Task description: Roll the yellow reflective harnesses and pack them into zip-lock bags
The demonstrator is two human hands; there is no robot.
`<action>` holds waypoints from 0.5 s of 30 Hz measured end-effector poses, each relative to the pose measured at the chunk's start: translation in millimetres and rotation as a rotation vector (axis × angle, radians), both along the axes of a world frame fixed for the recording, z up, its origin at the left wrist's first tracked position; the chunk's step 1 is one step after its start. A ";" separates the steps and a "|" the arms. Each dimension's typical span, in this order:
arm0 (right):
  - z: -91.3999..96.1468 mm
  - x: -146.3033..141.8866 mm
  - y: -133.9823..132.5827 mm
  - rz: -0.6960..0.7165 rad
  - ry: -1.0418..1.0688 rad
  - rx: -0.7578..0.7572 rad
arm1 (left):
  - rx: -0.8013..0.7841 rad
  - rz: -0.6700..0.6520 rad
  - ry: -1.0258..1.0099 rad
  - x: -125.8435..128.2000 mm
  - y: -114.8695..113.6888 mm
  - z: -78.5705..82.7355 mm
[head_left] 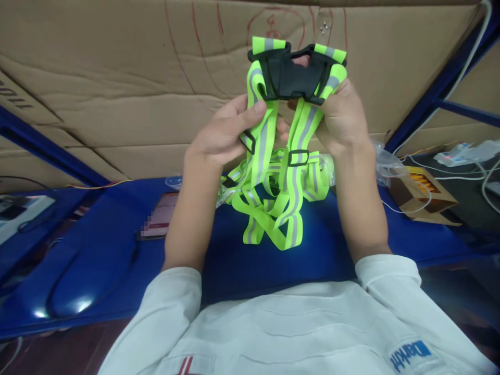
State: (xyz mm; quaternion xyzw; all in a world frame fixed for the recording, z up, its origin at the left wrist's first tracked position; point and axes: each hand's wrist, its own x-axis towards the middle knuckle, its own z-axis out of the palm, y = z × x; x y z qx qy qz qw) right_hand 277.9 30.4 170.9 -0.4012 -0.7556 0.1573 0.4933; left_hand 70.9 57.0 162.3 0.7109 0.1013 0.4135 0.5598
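Observation:
Both hands hold up a neon-yellow reflective strap harness (pixel 266 136) with grey stripes. Its black plastic buckle (pixel 292 75) is at the top, the two halves joined. My left hand (pixel 230 125) is closed on the strap left of the buckle, thumb in front. My right hand (pixel 346 114) grips the strap at the buckle's right end, its fingers mostly hidden behind. A small black slider (pixel 298 158) sits on the right strap. Straps dangle in loops, and behind them lies a bundle of similar straps (pixel 316 179), partly in clear plastic.
A blue table (pixel 320 250) spans the front, with cardboard (pixel 117 120) standing behind it. On the left lies a phone-like device (pixel 161 216). To the right are an open cardboard box (pixel 422 195), a clear plastic bag (pixel 390 161) and white cables. Blue metal posts (pixel 425 114) flank the space.

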 end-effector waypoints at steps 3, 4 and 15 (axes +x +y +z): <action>2.0 -2.1 2.6 0.017 0.143 0.030 | 0.074 0.142 0.000 4.1 0.4 -1.6; 2.4 -3.1 3.4 0.030 0.153 0.040 | 0.094 0.195 -0.019 7.0 0.4 -2.4; -1.2 -10.8 10.6 0.021 0.063 -0.087 | -0.081 0.171 0.011 19.8 7.1 -5.8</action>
